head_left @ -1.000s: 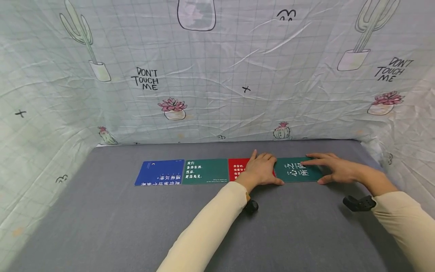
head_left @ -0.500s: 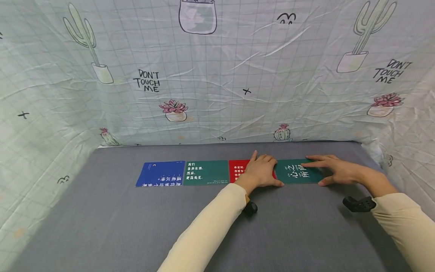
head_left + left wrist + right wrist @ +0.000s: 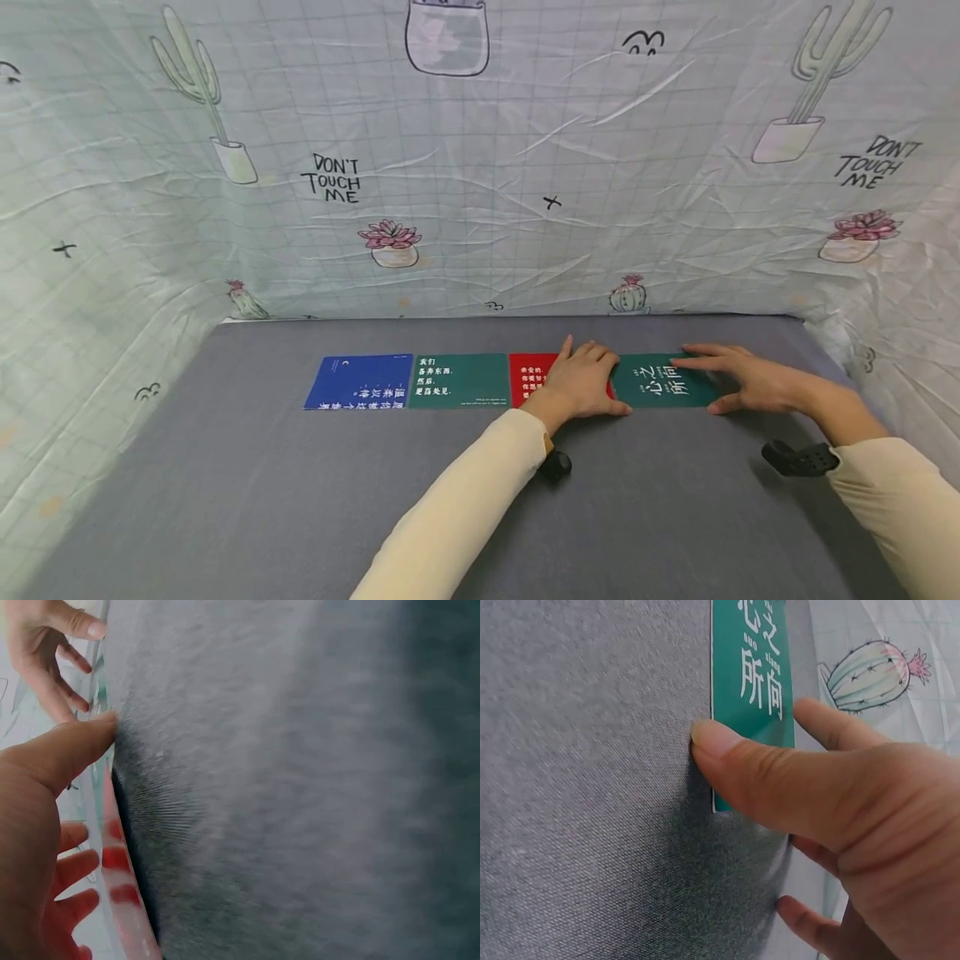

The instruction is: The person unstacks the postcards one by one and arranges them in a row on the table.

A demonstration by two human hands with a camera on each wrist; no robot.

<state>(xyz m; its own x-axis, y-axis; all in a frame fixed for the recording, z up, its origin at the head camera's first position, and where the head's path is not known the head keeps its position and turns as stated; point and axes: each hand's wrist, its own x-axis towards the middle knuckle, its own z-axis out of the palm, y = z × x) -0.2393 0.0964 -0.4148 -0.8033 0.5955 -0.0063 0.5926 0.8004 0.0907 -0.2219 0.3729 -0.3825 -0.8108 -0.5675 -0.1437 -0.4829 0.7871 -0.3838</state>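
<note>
A row of cards lies flat on the grey table. In the head view my left hand (image 3: pixel 577 385) rests across the red card (image 3: pixel 527 390), hiding much of it, with the thumb at the lower left corner of the rightmost green card (image 3: pixel 636 396). My right hand (image 3: pixel 765 385) spans that green card's right end, fingers spread, covering part of it. In the right wrist view, the thumb lies over the green card (image 3: pixel 731 727) at its near edge and a finger at its far edge. The left wrist view shows the red card (image 3: pixel 118 859) edge-on beside the left fingers.
Left of the red card lie another green card (image 3: pixel 459 383) and a blue card (image 3: pixel 362 383), both with white writing. A pale cloth (image 3: pixel 480 208) printed with cacti hangs behind the grey table (image 3: pixel 337 492) and along its sides. Both wrists wear black straps (image 3: pixel 798 458).
The head view shifts slightly, moving the scene a little in the picture. Both hands stay in the same places on the cards, and the row looks unchanged.
</note>
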